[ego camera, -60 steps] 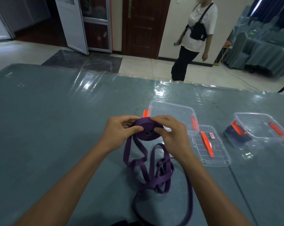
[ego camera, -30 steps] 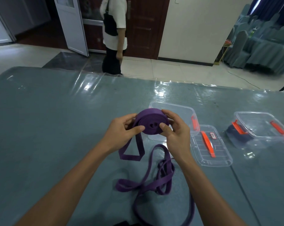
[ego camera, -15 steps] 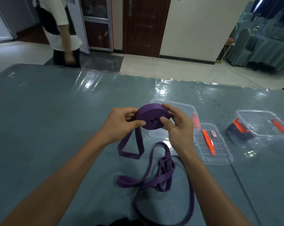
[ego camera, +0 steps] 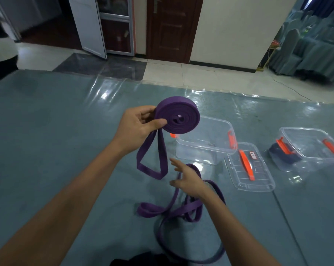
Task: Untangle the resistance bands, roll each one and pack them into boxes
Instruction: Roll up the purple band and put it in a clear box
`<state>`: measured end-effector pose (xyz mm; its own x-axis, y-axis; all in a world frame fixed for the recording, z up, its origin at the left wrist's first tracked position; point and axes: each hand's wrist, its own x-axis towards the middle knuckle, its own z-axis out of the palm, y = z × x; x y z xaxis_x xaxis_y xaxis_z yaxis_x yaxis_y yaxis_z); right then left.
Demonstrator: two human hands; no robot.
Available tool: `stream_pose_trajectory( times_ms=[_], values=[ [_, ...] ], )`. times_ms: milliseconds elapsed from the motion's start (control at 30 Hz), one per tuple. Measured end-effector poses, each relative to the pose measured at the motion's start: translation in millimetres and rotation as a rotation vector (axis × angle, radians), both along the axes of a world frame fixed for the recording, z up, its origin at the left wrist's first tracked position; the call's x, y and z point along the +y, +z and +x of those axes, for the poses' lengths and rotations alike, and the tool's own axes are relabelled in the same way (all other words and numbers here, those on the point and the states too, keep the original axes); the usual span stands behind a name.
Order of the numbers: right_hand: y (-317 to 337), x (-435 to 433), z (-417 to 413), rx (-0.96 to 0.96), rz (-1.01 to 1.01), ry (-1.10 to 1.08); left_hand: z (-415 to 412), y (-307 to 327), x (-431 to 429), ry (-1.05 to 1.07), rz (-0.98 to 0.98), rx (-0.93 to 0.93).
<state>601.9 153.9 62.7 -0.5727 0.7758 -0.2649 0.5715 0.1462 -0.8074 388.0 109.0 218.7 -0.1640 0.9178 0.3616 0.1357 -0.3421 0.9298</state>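
My left hand [ego camera: 136,127] pinches a rolled coil of purple resistance band [ego camera: 178,117] and holds it up above the table. A loose loop of that band [ego camera: 152,162] hangs down from the coil. My right hand [ego camera: 187,180] hovers lower with its fingers spread, just above a tangled purple band [ego camera: 174,210] lying on the table. An open clear box [ego camera: 206,143] with orange clips stands right of the coil, and its lid [ego camera: 248,169] lies beside it.
A second clear box [ego camera: 312,148] at the right holds a dark blue rolled band [ego camera: 283,154]. The table [ego camera: 47,141] has a teal cover under glossy plastic. A person stands at the far left edge [ego camera: 1,48]. Covered chairs stand at the back right.
My right hand let go of the coil and dropped toward the tangled band. My left hand lifted the coil higher. The person walked further left.
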Motion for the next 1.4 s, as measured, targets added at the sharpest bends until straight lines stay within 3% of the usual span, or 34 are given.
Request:
stream_pose_trajectory(
  times_ms=[200, 400, 600, 767, 1100, 1267, 1400],
  values=[
    [-8.3, -5.0, -30.6, -0.077, 0.023, 0.063, -9.9, 6.9, 0.6, 0.024, 0.040, -0.021],
    [-11.1, -13.7, -39.2, -0.030, 0.035, 0.056, -21.1, 7.6, 3.3, 0.050, 0.044, -0.064],
    [-9.6, -9.0, -26.3, 0.163, 0.036, -0.321, -30.6, 1.6, 4.9, 0.094, 0.051, -0.060],
    [-12.8, -3.0, -12.7, 0.138, 0.035, -0.561, -34.9, -3.9, 6.1, 0.134, 0.041, -0.081],
    [-18.9, 2.0, -5.6, -0.079, 0.152, -0.340, -31.9, -10.8, 7.6, 0.103, 0.014, -0.049],
    [-9.5, 6.9, 3.4, -0.031, 0.064, -0.230, -33.1, -12.1, 7.9, 0.081, -0.027, 0.022],
    [19.5, 10.8, -0.7, 0.143, 0.171, -0.276, -33.6, -21.8, 7.7, 0.107, -0.094, 0.204]
  ],
)
